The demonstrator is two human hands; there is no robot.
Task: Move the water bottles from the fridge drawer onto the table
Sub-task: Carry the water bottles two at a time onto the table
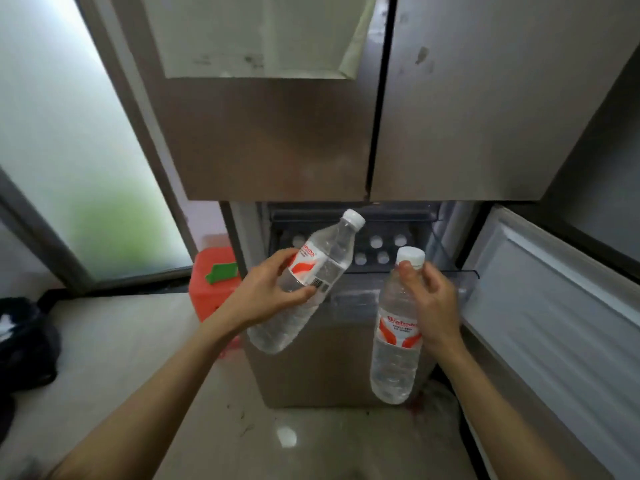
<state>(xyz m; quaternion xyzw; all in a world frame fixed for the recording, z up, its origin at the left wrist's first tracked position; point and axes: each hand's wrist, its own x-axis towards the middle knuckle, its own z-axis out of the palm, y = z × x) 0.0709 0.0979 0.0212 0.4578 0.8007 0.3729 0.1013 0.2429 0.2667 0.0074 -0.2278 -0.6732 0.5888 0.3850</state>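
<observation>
My left hand (270, 292) grips a clear water bottle (325, 258) with a red and white label around its middle; it tilts with its white cap up to the right. My right hand (433, 306) holds a second water bottle (394, 358) by its neck, just under the white cap, so it hangs nearly upright. Both bottles are in the air above the pulled-out fridge drawer (346, 368). Behind them, several white bottle caps (375, 242) show inside the drawer. No table is in view.
The steel fridge doors (467, 116) above are closed. An open lower door (554, 306) stands at the right. A red container with a green piece (211, 282) sits left of the drawer. A dark bag (24, 341) lies on the pale floor at far left.
</observation>
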